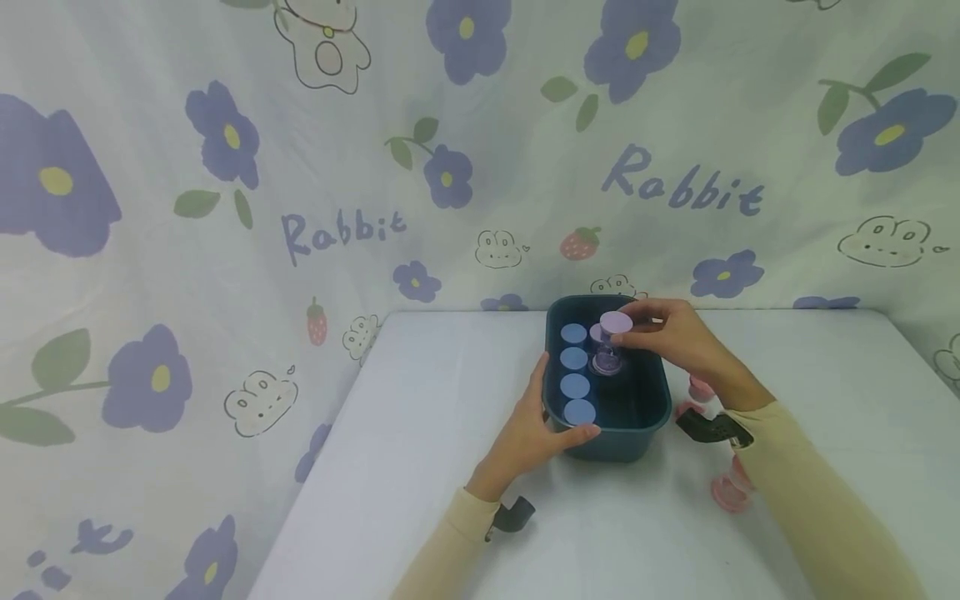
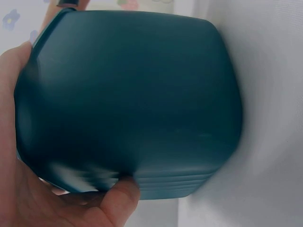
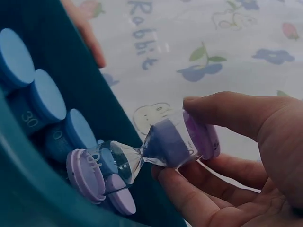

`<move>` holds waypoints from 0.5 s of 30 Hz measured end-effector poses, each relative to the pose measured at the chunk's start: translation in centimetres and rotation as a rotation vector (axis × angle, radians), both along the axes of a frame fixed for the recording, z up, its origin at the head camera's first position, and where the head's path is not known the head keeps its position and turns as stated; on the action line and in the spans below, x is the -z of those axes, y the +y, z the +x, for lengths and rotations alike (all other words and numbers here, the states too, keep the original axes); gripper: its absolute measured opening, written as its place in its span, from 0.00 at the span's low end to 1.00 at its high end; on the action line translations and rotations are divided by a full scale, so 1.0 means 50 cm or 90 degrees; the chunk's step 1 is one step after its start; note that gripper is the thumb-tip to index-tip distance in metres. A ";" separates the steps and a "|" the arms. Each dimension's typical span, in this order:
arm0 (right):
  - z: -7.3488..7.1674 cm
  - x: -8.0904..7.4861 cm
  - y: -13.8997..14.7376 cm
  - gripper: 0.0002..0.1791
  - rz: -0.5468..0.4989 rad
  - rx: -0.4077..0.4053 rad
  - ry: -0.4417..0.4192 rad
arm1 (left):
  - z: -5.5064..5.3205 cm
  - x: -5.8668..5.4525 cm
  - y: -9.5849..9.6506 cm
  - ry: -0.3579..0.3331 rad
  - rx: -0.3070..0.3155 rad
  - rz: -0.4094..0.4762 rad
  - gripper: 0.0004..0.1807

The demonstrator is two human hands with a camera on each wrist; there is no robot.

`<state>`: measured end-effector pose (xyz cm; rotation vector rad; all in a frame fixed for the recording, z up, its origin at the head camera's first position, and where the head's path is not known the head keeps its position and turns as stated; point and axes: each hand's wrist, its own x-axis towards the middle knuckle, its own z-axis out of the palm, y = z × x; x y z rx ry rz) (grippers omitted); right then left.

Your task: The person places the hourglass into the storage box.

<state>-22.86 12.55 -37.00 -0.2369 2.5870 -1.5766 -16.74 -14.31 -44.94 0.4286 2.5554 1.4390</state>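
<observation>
A dark teal plastic bin [image 1: 609,447] stands on the white table. My left hand [image 1: 525,437] grips it at the near left corner, thumb over the near rim and fingers along the left wall [image 2: 132,94]. Between thumb and fingers, my right hand [image 1: 678,333] pinches a purple-capped hourglass [image 3: 165,142] by its upper end. The hourglass is tilted in the right wrist view, its lower cap inside the bin. A row of blue hourglasses [image 1: 575,386] lines the bin's left side. Beside their far end is another purple hourglass [image 3: 122,195], partly hidden by the held one.
Pink hourglasses [image 1: 729,493] lie on the table right of the bin, partly covered by the right forearm. A patterned curtain [image 1: 450,125] hangs behind the table's back edge. Each wrist wears a black camera mount [image 1: 513,515].
</observation>
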 end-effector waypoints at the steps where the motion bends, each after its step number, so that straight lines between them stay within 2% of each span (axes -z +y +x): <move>1: -0.002 0.002 -0.002 0.35 0.007 -0.005 0.000 | 0.000 0.000 0.000 0.000 -0.001 -0.001 0.66; 10: -0.022 0.025 -0.014 0.29 0.093 -0.029 0.042 | 0.002 0.000 -0.001 0.008 -0.001 -0.006 0.67; 15: -0.027 0.027 -0.023 0.28 0.122 -0.045 0.054 | 0.004 -0.004 -0.002 0.007 0.002 -0.008 0.67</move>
